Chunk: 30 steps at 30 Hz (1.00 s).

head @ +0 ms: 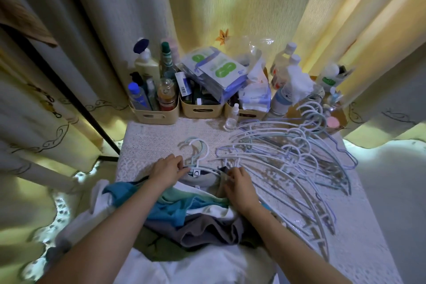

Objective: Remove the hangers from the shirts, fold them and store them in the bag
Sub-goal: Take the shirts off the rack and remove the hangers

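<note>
Left hand (169, 169) pinches a hanger (196, 171) at its neck; right hand (239, 188) grips the shirt (202, 183) collar beside it, the two hands apart. Hard pulling could snag the collar or drag the hanger pile (299, 152) just right of both hands.

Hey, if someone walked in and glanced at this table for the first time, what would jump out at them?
Probably the big fan of pale blue and white hangers spread over the right side of the table. Next comes the heap of blue, white and grey shirts at the near edge, where the left hand grips a white hanger lodged in one of them and the right hand works beside it. Bins crammed with bottles line the back.
</note>
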Motion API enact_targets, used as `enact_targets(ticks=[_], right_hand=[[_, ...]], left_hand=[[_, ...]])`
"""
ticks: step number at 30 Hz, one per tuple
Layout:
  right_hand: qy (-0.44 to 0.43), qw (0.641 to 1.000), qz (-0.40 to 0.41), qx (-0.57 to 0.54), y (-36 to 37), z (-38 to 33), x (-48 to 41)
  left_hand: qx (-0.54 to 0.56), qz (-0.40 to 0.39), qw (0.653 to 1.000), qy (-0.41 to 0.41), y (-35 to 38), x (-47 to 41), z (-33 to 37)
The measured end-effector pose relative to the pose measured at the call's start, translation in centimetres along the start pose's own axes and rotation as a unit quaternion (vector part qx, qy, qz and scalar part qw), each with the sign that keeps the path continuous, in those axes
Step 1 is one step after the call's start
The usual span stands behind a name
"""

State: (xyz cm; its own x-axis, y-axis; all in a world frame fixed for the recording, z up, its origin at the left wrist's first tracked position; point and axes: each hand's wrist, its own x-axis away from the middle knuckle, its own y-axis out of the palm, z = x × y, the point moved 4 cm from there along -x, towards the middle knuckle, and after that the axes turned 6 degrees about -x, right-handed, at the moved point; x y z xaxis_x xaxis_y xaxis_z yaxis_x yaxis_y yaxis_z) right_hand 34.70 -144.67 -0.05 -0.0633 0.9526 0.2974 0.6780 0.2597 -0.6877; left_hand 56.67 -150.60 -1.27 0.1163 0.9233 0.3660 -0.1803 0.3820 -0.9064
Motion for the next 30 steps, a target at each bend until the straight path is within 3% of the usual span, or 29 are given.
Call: enact_targets(ticks=[3,6,12,17,23,30], right_hand=[[0.054,0.998,0.004,0.035,-0.2,0.4,-0.4],[0.097,0.994,-0.008,0.047,0.3,0.5,-0.6],[0.127,0.991,0.041,0.025,0.3,-0.2,0.2],[0.114,0.992,0.050,0.007,0.3,-0.2,0.5],[0.097,0.993,0.062,-0.032,-0.1,-0.4,1.0],[0.171,0.980,0.022,-0.097,-0.7,1.2,1.0]], left_hand=[[0.060,0.022,0.998,0.025,-1.3,0.3,-0.2],[0.029,0.029,0.998,0.051,-1.4,1.1,0.1],[-0.018,0.156,0.986,0.064,-0.1,2.9,0.6],[-0.011,0.131,0.990,0.046,-0.3,2.9,0.8],[0.091,0.060,0.988,0.109,-1.3,3.4,2.5],[0.029,0.129,0.988,0.075,-2.5,3.9,3.5]])
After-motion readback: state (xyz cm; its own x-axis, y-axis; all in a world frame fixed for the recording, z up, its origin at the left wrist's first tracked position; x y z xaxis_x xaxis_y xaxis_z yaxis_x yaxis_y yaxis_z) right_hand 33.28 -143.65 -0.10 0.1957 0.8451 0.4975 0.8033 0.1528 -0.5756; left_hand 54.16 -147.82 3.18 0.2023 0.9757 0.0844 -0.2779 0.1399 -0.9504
